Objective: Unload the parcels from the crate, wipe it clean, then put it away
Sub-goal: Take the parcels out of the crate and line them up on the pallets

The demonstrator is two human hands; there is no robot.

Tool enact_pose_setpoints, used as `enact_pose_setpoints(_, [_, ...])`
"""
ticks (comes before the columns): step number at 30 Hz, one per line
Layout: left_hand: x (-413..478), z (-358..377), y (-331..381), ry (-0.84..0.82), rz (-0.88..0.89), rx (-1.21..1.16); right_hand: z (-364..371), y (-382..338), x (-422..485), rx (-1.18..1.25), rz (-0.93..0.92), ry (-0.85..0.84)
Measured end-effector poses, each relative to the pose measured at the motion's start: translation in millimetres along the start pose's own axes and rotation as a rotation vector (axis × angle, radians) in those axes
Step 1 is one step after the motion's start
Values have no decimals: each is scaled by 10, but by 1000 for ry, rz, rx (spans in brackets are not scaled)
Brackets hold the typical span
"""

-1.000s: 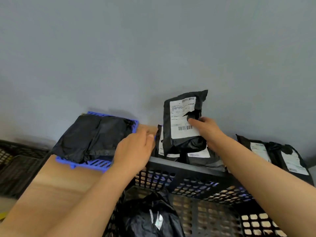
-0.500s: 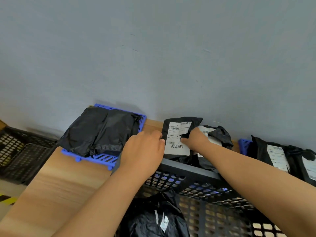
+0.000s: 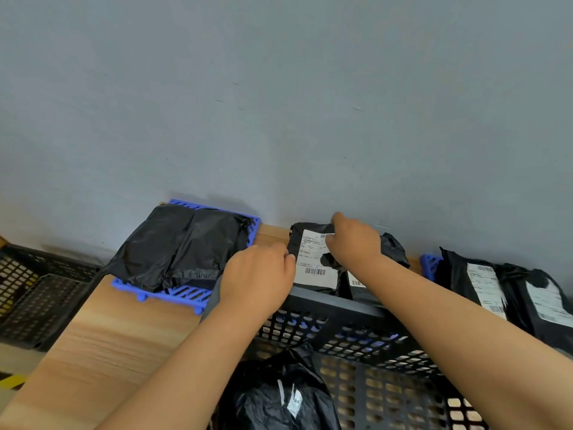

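A black plastic crate (image 3: 335,307) stands in front of me on the wooden table (image 3: 102,336), and one black bagged parcel (image 3: 279,395) lies inside it. Behind the crate, against the wall, a black parcel with a white label (image 3: 314,268) lies flat on another labelled parcel (image 3: 393,248). My right hand (image 3: 353,243) is on its top edge, fingers still closed on the bag. My left hand (image 3: 257,280) curls over the crate's far left corner, its fingertips touching the labelled parcel's edge.
On a blue slatted tray (image 3: 173,294) at the left lies a large black parcel (image 3: 179,243). Two more labelled parcels (image 3: 483,280) lie at the right on another blue tray (image 3: 429,263). Black crates (image 3: 37,293) stand beyond the table's left edge. The grey wall is close behind.
My right hand has carried the labelled parcel down from the air and laid it flat on the pile behind the crate. My left hand has stayed on the crate's corner.
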State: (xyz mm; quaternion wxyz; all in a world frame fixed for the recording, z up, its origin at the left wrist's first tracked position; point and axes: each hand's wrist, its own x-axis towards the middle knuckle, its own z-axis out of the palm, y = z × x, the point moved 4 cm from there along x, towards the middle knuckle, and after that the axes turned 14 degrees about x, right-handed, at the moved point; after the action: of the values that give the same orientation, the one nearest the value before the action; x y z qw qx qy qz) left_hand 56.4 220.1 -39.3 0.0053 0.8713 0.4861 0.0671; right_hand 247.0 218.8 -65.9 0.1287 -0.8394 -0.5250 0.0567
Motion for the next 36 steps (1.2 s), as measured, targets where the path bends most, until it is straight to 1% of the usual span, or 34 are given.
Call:
enact_pose_setpoints(4, [-30, -29, 7, 38, 6, 24, -358, -231, -333, 182, -116, 177])
enact_pose_setpoints(7, [-52, -40, 29, 56, 28, 33, -536, -361, -875, 241, -333, 368])
enact_pose_setpoints(9, [-65, -30, 49, 64, 59, 51, -561, -366, -1251, 285, -462, 450])
enact_pose_setpoints(13, [-116, -19, 88, 39, 146, 109, -395, -242, -1897, 349, -636, 478])
enact_pose_setpoints(15, [-143, -45, 99, 17, 185, 99, -202, -150, -2146, 316, -713, 436])
enact_pose_setpoints(16, [-165, -55, 105, 4, 199, 70, -81, -98, -2248, 280, -722, 383])
enact_pose_setpoints(18, [-226, -86, 111, -9, 215, -21, 230, 50, -2356, 178, -639, 221])
enact_pose_setpoints(19, [-267, -98, 113, -17, 223, -80, 373, 124, -2384, 135, -537, 130])
enact_pose_setpoints(22, [-453, -129, 110, -33, 227, -237, 740, 370, -2461, 62, -93, -198])
enact_pose_setpoints(23, [-528, -137, 104, -31, 224, -255, 847, 437, -2510, 69, 9, -294])
enact_pose_setpoints(25, [-678, -150, 80, -17, 204, -268, 1005, 517, -2601, 156, 197, -428])
enact_pose_setpoints(28, [-869, -170, 15, 9, 173, -331, 1136, 512, -2685, 313, 389, -531])
enact_pose_setpoints(30, [-983, -181, -30, 13, 144, -393, 1172, 476, -2722, 443, 466, -564])
enact_pose_setpoints(33, [-1127, -166, -86, 1, 114, -439, 1178, 417, -2766, 686, 570, -525])
enact_pose_setpoints(36, [-1227, -98, -104, -60, 126, -399, 1093, 352, -2772, 985, 682, -465])
